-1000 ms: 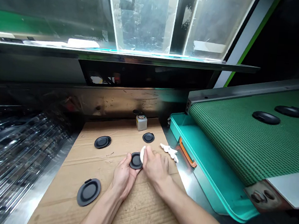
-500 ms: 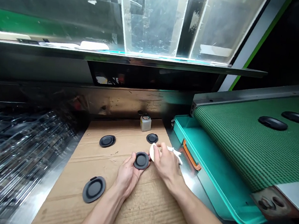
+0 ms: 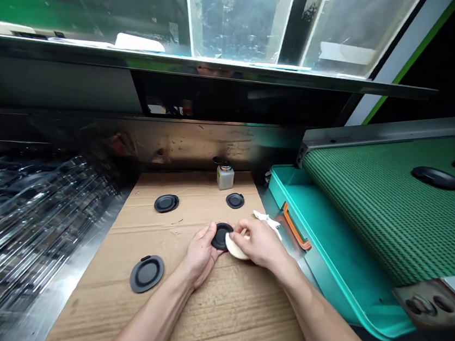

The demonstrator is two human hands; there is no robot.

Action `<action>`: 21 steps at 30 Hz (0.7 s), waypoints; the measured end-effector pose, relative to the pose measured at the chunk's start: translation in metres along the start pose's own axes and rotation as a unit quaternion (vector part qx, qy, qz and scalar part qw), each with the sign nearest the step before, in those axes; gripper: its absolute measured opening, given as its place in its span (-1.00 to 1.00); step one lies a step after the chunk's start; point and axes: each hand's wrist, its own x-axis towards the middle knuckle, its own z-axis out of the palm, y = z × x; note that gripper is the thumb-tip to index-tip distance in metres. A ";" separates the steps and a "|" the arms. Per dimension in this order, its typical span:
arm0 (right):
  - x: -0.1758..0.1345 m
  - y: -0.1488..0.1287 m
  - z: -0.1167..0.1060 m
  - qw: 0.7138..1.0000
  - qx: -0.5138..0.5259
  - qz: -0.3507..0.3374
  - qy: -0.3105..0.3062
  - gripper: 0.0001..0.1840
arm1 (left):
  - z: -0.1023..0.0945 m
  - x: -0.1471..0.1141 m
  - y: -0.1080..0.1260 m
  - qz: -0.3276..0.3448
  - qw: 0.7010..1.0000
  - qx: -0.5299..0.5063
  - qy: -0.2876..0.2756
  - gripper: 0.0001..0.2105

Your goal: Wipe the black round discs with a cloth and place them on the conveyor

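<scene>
My left hand grips a round black plastic part with a recessed middle, thumb at its left rim. A cream round pad is pinched in my right hand and overlaps the part's right side. Other black round parts lie on the cardboard sheet: one near left, one far left and one far right. Behind the hands stands a small pale bottle with a dark top. White crumpled cloth or paper lies just beyond my right hand.
At right, a green conveyor belt carries black parts. Below its edge sits a teal bin with an orange handle. Clear plastic trays are stacked at left. A metal shelf crosses above the far side.
My right hand has brought the pad left and down over the black part, tilting it flatter. The part in my left hand looks darker now. The camera view has shifted slightly.
</scene>
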 end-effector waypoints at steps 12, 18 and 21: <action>-0.003 -0.010 0.011 0.984 -0.161 -0.001 0.073 -0.64 | 0.001 0.000 0.002 -0.013 1.000 -0.002 0.024 -0.83; 0.001 -0.019 0.029 0.972 -0.205 0.007 0.112 -0.63 | -0.002 -0.001 0.004 -0.024 0.999 0.011 0.027 -0.81; 0.003 -0.014 0.032 0.974 -0.194 -0.023 0.118 -0.62 | -0.002 0.000 0.005 -0.030 0.999 0.013 0.030 -0.84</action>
